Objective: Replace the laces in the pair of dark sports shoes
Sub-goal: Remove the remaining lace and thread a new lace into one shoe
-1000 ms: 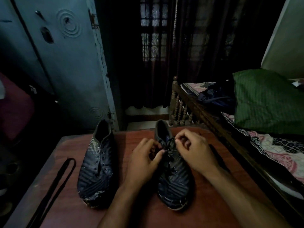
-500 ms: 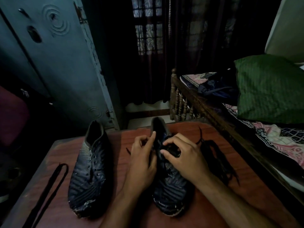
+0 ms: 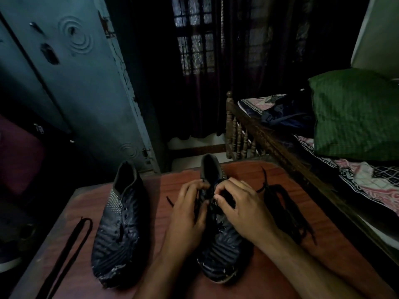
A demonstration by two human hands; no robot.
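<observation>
Two dark sports shoes stand toes toward you on the reddish table, and that heading makes sense: the eyelet rows run away from you, so both hands can reach the throat without twisting. The right-hand shoe sits between your forearms, near the table's middle; the left-hand shoe waits just to its left, apart from it and untouched.

Your right hand lies over the top of the right-hand shoe with fingers curled and thumb meeting forefinger, apparently pinching the black lace at the upper eyelets. Your left hand curls in from the other side, its fingertips bent onto the tongue area; whether it nips lace or only steadies the collar is hidden in the gloom. You likely keep both hands tight together because the lace has to be worked right at the eyelets.

The spare length of that lace trails off to the right in a loose dark heap, clear of your work. A second lace lies folded double at the left edge, parked there presumably for the other shoe.

Look at the shoes: dark ribbed uppers, a pale speckled band at the left one's collar, and scuffed, whitish wear along both toes. The left shoe's eyelets show bare.
</observation>
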